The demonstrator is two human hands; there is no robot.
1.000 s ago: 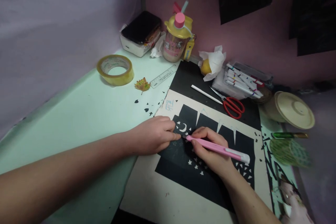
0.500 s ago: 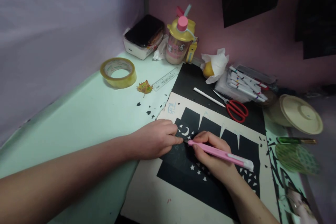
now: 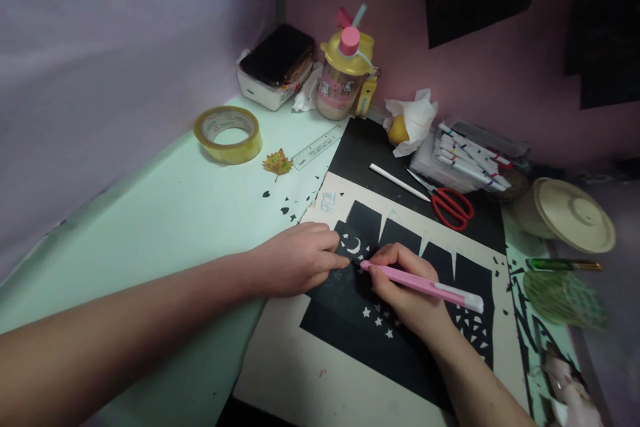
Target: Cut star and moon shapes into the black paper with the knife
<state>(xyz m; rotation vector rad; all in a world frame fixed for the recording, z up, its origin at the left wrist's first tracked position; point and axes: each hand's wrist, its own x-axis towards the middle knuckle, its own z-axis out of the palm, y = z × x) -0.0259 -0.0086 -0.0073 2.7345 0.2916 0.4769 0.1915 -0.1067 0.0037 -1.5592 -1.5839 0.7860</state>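
Observation:
My right hand (image 3: 407, 283) grips a pink craft knife (image 3: 420, 283) like a pen, its tip low over the black paper (image 3: 340, 333). The tip lies beside a cut-out crescent moon and small stars. My left hand (image 3: 303, 260) rests on the paper's left side, index finger stretched out close to the knife tip and the other fingers partly curled, holding nothing. More cut-out stars and triangles show lower on the paper, with narrow slits along its top edge. Part of the paper is hidden under my right hand and forearm.
A pale board (image 3: 280, 360) lies beneath the paper. Beyond are red-handled scissors (image 3: 450, 207), a white stick (image 3: 399, 182), a ruler (image 3: 317, 147), a tape roll (image 3: 229, 135), a leaf (image 3: 277, 162), a drink cup (image 3: 345, 73), markers (image 3: 470, 159) and a lidded tub (image 3: 573, 217). Black scraps lie around.
The knife tip and right hand have shifted very slightly on the paper beside the moon. My left hand stays in nearly the same place; the whole view has moved a little.

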